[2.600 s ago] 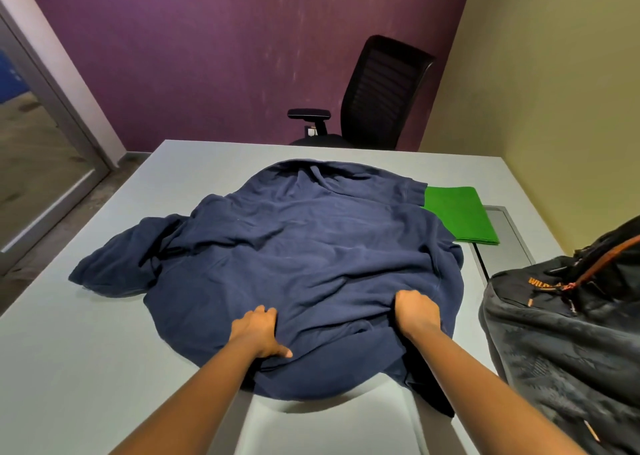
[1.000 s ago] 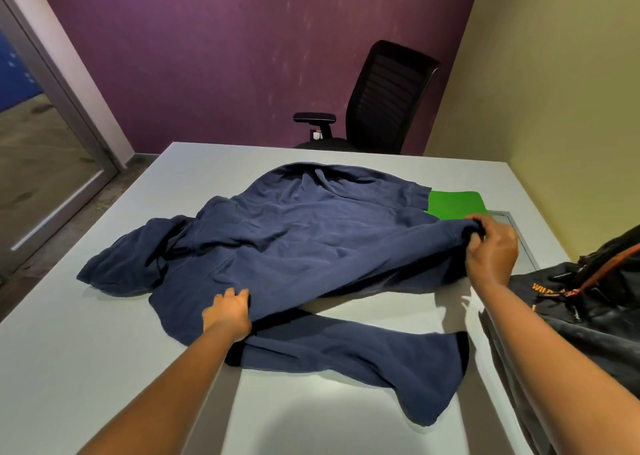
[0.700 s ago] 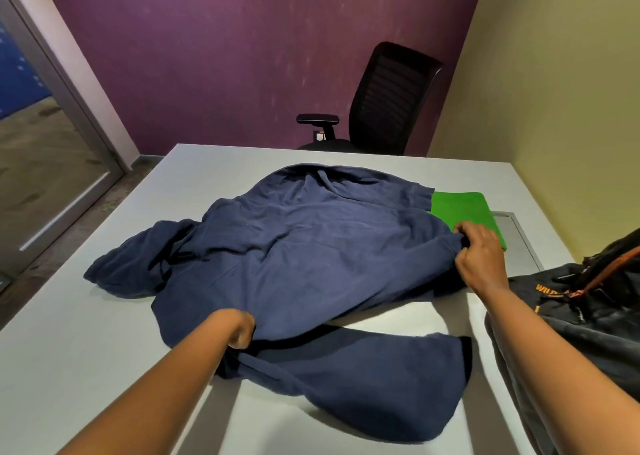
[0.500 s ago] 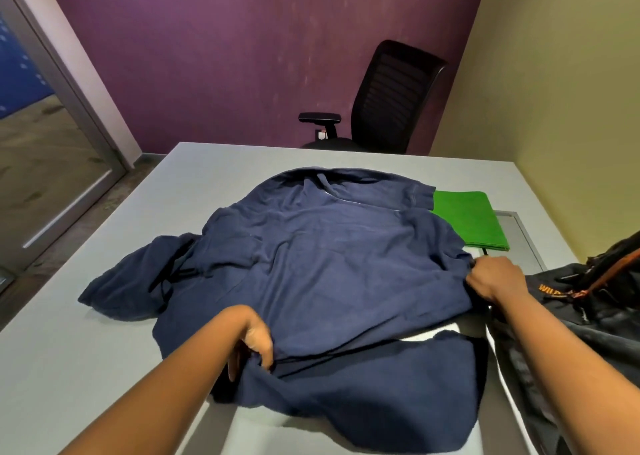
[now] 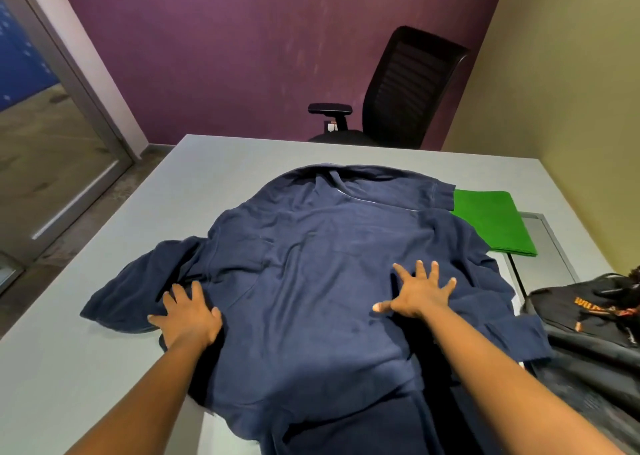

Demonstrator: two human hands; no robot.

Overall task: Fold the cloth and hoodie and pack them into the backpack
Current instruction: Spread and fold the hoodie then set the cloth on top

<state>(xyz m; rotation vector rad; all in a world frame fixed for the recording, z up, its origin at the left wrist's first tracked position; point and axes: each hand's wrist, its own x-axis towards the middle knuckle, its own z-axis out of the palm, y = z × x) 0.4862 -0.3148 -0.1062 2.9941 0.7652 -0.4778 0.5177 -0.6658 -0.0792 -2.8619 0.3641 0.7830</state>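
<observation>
Navy fleece, thick and limp, covers most of the tabletop (image 5: pixel 104 368) in the head view: the hoodie (image 5: pixel 322 281) lies spread flat, its far hem toward the chair (image 5: pixel 408 91) and its near edge spilling over the tabletop's front edge. One sleeve lies bunched at the hoodie's left side. The left hand (image 5: pixel 188 319) presses flat on the hoodie's left part beside that sleeve, fingers spread, its grip open and holding nothing. The right hand (image 5: pixel 420 293) lies flat on the hoodie's right part, also splayed, its grip open too.

The cloth (image 5: pixel 491 222), green and already folded into a neat rectangle, sits at the hoodie's far right corner, partly tucked under it. The backpack (image 5: pixel 595 344), dark with orange trim, slumps just right of the hoodie, touching its edge.

The hoodie looks soft, fairly heavy and quick to wrinkle; it should sag wherever unsupported. Pinching it at the shoulder seams or the sleeve cuff seems best, since these doubled edges give firm purchase. The cloth looks light and thin, best lifted from under its folded edge.
</observation>
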